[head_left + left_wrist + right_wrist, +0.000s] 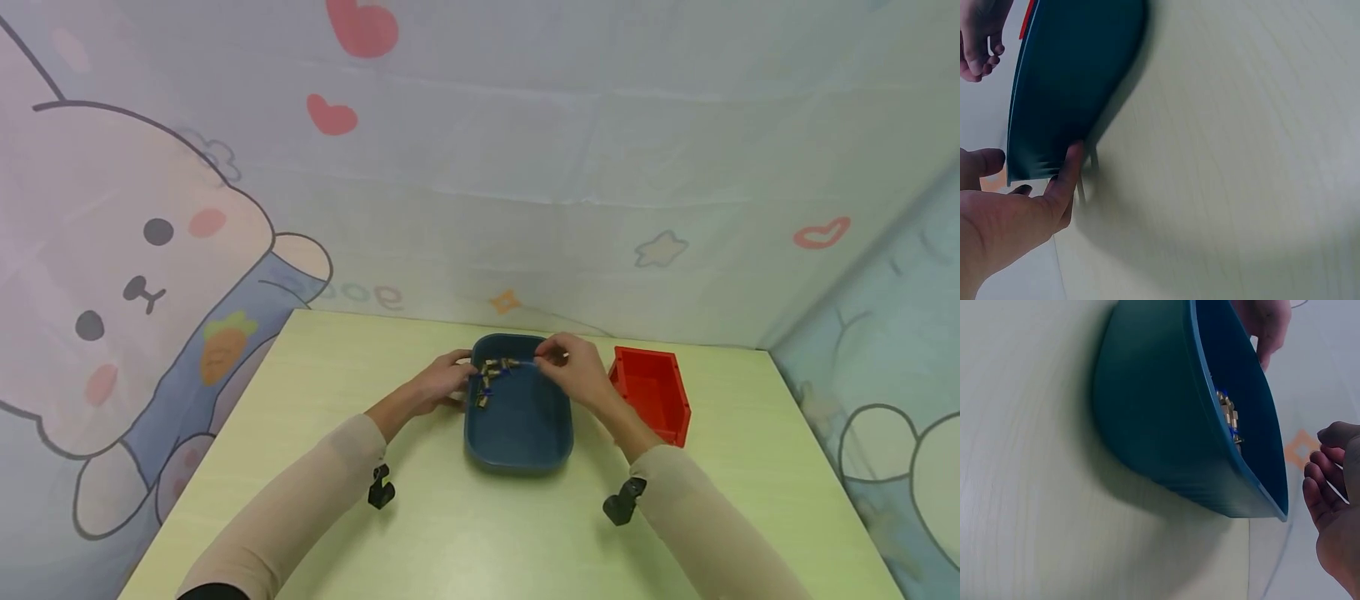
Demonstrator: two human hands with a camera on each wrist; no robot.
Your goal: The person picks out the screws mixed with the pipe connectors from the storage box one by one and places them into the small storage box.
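Note:
A dark blue plastic bin (pixel 525 425) stands on the table. Several small brass fittings with blue parts (pixel 489 373) lie at its far left; some also show inside the bin in the right wrist view. My left hand (pixel 444 379) grips the bin's left side, its fingers against the outer wall and a fingertip over the rim. Over the far right rim hovers my right hand (pixel 573 367), fingers loosely curled and thumb close to the index finger. In the right wrist view, nothing shows between the fingertips of the right hand (pixel 1338 487).
A red open box (pixel 651 392) sits just right of the blue bin, partly behind my right forearm. The pale table (pixel 465 533) ends at a cloth backdrop (pixel 480 208) printed with cartoon figures. A black wrist camera (pixel 624 502) hangs at my right sleeve.

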